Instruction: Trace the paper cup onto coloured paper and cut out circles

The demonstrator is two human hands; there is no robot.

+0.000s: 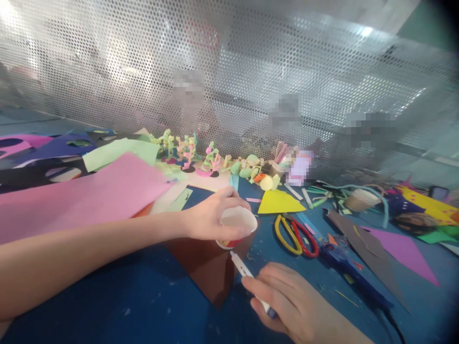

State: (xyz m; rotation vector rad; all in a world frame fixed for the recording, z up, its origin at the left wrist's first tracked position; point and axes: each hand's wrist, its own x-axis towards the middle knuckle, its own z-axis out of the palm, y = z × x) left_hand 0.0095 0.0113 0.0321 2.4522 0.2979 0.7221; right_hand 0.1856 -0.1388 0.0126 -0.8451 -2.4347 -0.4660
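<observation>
Right hand: you're gripping a white pen, fingers of your right hand closing around its barrel.
Pen tip: it's pointing at the cup's lower edge, sitting just beside it.
Brown sheet: brown paper is lying under the cup area; can't tell if the cup is touching it.
Cup: your left hand is clamping the paper cup, its mouth facing up.
Right side: scissors and a blue corded tool are lying near.
Behind: yellow paper is resting beyond, paper figures are standing before a perforated screen.
</observation>
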